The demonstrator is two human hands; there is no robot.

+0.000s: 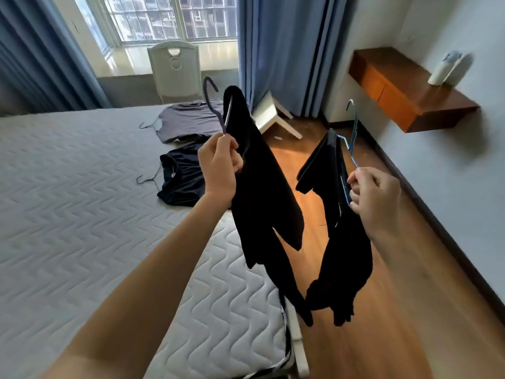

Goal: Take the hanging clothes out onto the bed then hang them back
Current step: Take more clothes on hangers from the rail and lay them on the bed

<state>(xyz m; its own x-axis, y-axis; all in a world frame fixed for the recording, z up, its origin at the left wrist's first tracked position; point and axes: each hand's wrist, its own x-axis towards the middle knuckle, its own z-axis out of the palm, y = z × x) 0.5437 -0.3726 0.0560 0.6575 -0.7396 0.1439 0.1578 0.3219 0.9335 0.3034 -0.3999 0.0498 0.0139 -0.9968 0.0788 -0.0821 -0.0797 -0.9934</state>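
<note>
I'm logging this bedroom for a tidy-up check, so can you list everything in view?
mattress: one, grey quilted, left of view
grey T-shirt: one, flat on the mattress, on a wire hanger
dark T-shirt: one, flat on the mattress, nearer, on a wire hanger
purple hanger: one, carrying a black garment, held up
blue hanger: one, carrying a second black garment, held up over the floor
chair: one, white, by the window
stool: one, white, tipped on the wooden floor
curtains: two, blue, flanking the window
wall shelf: one, brown wood, right wall, bearing a blurred white object
left hand: grips the purple hanger
right hand: grips the blue hanger
</note>
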